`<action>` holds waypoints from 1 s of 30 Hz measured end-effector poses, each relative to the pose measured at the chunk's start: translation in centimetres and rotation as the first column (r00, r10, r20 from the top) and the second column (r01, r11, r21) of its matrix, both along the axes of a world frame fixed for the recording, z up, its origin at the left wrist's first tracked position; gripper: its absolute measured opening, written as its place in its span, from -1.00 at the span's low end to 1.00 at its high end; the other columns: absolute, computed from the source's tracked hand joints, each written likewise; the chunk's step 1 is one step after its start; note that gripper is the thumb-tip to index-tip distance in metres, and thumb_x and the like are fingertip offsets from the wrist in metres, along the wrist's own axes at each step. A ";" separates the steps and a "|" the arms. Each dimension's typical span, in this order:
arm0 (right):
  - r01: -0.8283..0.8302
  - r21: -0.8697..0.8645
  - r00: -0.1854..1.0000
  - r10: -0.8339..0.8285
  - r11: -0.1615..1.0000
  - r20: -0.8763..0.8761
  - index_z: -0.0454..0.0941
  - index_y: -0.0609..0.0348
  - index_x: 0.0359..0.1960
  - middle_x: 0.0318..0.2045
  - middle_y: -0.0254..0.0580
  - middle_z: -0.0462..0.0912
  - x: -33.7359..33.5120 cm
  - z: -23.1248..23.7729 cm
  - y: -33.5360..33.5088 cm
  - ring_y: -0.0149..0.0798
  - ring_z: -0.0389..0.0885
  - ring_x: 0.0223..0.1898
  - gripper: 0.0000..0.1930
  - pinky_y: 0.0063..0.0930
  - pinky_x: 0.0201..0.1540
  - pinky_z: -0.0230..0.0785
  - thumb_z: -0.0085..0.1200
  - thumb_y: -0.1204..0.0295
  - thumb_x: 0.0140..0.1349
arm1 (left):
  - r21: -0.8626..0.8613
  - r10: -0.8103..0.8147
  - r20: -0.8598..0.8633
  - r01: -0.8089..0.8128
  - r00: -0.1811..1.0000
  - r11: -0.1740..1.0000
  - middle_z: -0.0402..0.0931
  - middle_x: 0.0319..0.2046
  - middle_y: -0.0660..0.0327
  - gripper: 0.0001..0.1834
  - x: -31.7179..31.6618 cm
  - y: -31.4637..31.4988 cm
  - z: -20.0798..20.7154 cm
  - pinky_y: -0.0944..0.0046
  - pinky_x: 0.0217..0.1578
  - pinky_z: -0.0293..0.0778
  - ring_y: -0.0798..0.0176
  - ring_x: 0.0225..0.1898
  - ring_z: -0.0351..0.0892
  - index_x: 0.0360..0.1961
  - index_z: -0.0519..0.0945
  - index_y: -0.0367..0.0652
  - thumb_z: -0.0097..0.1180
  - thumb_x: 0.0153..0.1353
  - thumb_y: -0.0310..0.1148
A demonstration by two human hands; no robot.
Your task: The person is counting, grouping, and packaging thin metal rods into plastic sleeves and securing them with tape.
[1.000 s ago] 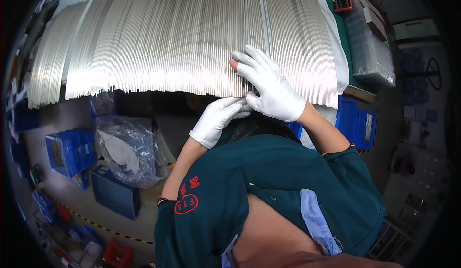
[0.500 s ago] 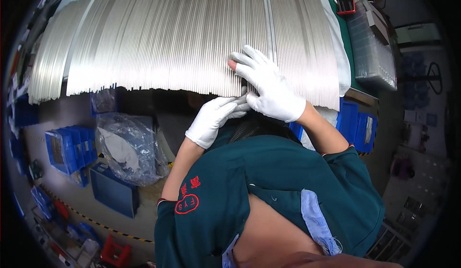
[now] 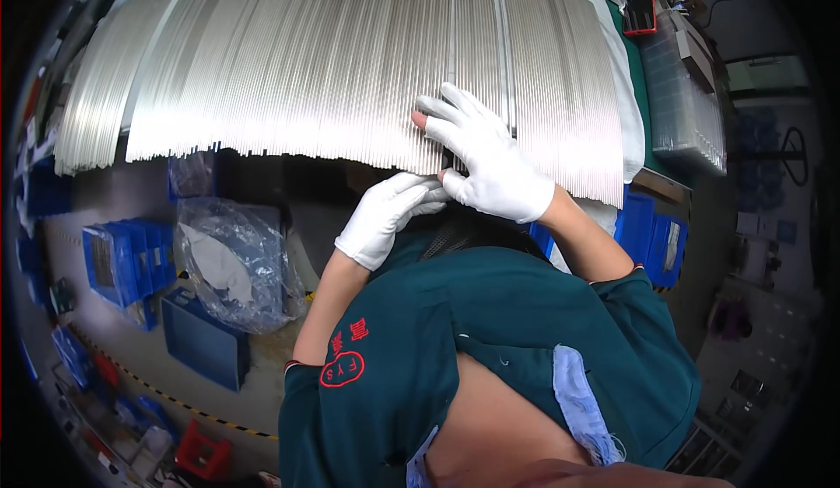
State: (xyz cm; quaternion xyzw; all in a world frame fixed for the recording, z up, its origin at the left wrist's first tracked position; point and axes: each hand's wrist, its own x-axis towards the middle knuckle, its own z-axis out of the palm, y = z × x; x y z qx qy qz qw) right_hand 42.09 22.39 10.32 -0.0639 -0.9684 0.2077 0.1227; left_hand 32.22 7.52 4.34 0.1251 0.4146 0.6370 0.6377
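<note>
We note at centre: left hand (image 3: 385,219) curled at the near ends of silver rods (image 3: 306,86), right hand (image 3: 494,160) spread over them; whether either grips, we cannot tell. Rods span the green table (image 3: 636,61), upper frame. Beyond, left: blue crates (image 3: 136,256) on the floor (image 3: 262,400).

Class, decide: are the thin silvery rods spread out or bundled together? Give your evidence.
Spread out: the rods lie side by side in a wide layer, split by narrow gaps, with the right hand over their near part.
</note>
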 end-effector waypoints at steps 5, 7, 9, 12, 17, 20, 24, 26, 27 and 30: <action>-0.003 0.039 1.000 0.003 0.999 0.009 0.31 0.28 0.02 0.07 0.04 0.29 -0.3 -0.1 -0.1 0.08 0.11 0.20 -0.42 -0.16 0.23 -0.03 0.02 0.48 -0.19 | 0.000 0.005 -0.007 -0.005 1.000 1.000 0.45 -0.13 0.00 -0.66 0.0 -0.1 0.3 0.22 -0.03 0.37 0.16 -0.09 0.48 -0.06 0.35 -0.44 -0.09 0.20 -0.42; -0.005 -0.009 1.000 0.005 1.000 0.029 0.31 0.28 0.02 0.07 0.04 0.30 -0.3 0.0 0.2 0.09 0.11 0.19 -0.42 -0.15 0.23 -0.03 0.02 0.49 -0.19 | 0.012 0.031 0.017 -0.031 0.999 0.999 0.45 -0.13 0.00 -0.67 0.0 -0.1 0.8 0.22 -0.03 0.37 0.17 -0.09 0.47 -0.07 0.37 -0.44 -0.09 0.20 -0.41; -0.011 -0.004 1.000 0.011 1.000 0.005 0.32 0.28 0.02 0.06 0.04 0.30 -0.2 -0.2 0.2 0.09 0.12 0.19 -0.42 -0.15 0.22 -0.02 0.02 0.49 -0.19 | 0.008 0.027 0.010 -0.027 1.000 1.000 0.45 -0.13 0.00 -0.67 -0.1 -0.2 0.8 0.22 -0.03 0.37 0.16 -0.09 0.47 -0.07 0.37 -0.44 -0.09 0.20 -0.41; -0.012 0.001 1.000 0.013 1.000 -0.020 0.32 0.26 0.01 0.05 0.03 0.31 -0.4 -0.2 -0.2 0.09 0.13 0.18 -0.41 -0.15 0.21 0.00 0.04 0.49 -0.21 | 0.003 0.011 0.000 -0.011 1.000 1.000 0.45 -0.12 0.00 -0.67 -0.3 -0.3 0.3 0.23 -0.03 0.37 0.16 -0.10 0.48 -0.06 0.37 -0.43 -0.09 0.20 -0.41; -0.020 0.040 1.000 0.021 0.999 -0.012 0.33 0.25 0.01 0.05 0.03 0.32 -0.7 -0.1 -0.3 0.08 0.13 0.18 -0.42 -0.15 0.21 0.00 0.04 0.49 -0.20 | 0.027 0.020 0.009 -0.020 1.000 0.999 0.45 -0.14 0.01 -0.67 -0.3 -0.4 0.4 0.23 -0.03 0.37 0.16 -0.11 0.49 -0.06 0.36 -0.43 -0.09 0.20 -0.42; -0.024 0.010 1.000 0.024 1.000 0.002 0.33 0.26 0.01 0.06 0.02 0.31 -0.7 -0.2 -0.1 0.09 0.12 0.18 -0.43 -0.16 0.22 0.00 0.02 0.50 -0.19 | 0.019 0.054 0.020 -0.055 0.998 0.998 0.46 -0.16 0.02 -0.68 -0.4 -0.4 0.6 0.23 -0.03 0.37 0.17 -0.11 0.49 -0.07 0.37 -0.43 -0.10 0.20 -0.43; -0.020 -0.006 1.000 0.019 1.000 -0.024 0.33 0.27 0.00 0.04 0.02 0.33 -1.2 0.0 -0.8 0.09 0.13 0.18 -0.44 -0.17 0.21 0.00 0.02 0.52 -0.19 | 0.034 0.014 0.005 -0.014 1.000 0.999 0.45 -0.11 0.04 -0.67 -0.8 -0.6 -0.2 0.28 -0.04 0.36 0.20 -0.09 0.48 -0.06 0.38 -0.41 -0.10 0.21 -0.40; -0.021 0.013 0.999 0.022 1.000 -0.029 0.33 0.27 0.00 0.04 0.02 0.34 -1.3 0.0 -1.0 0.09 0.13 0.18 -0.44 -0.17 0.22 0.00 0.01 0.53 -0.19 | 0.059 0.001 -0.010 0.000 1.000 0.998 0.45 -0.08 0.06 -0.65 -0.7 -0.7 -0.4 0.34 -0.05 0.35 0.24 -0.08 0.47 -0.04 0.38 -0.39 -0.10 0.22 -0.35; -0.022 0.020 1.000 0.023 1.000 -0.017 0.34 0.27 0.00 0.04 0.02 0.34 -1.3 0.0 -0.9 0.08 0.13 0.18 -0.45 -0.17 0.22 0.00 0.01 0.52 -0.18 | 0.045 0.035 0.022 -0.036 0.999 0.998 0.45 -0.11 0.04 -0.67 -0.6 -0.6 -0.1 0.28 -0.05 0.36 0.20 -0.10 0.48 -0.06 0.37 -0.41 -0.10 0.21 -0.40; -0.028 0.011 1.000 0.028 1.000 0.000 0.34 0.27 0.00 0.04 0.02 0.33 -1.1 0.1 -0.6 0.08 0.13 0.18 -0.46 -0.17 0.22 0.00 0.01 0.52 -0.17 | 0.029 0.075 0.055 -0.077 0.996 0.997 0.46 -0.15 0.02 -0.70 -0.6 -0.7 0.2 0.22 -0.04 0.38 0.16 -0.13 0.50 -0.08 0.37 -0.43 -0.10 0.20 -0.45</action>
